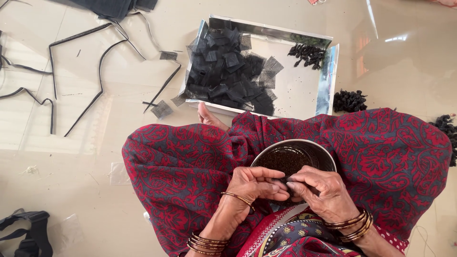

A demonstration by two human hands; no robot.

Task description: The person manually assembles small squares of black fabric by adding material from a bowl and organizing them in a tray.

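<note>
A glossy pale floor (95, 157) lies under a seated person in red patterned cloth (181, 162). A small dark bundle (288, 180) is pinched between the fingertips of both hands over a steel bowl (266, 154) of dark grains in the lap. The left hand (254, 184) and right hand (321, 192) both close on it. Beyond the knees, a tray (328, 71) holds black mesh squares (228, 71); black strips (100, 71) lie to the left.

Single head view, looking steeply down, close over lap; floor (71, 162) beyond, ahead.
</note>
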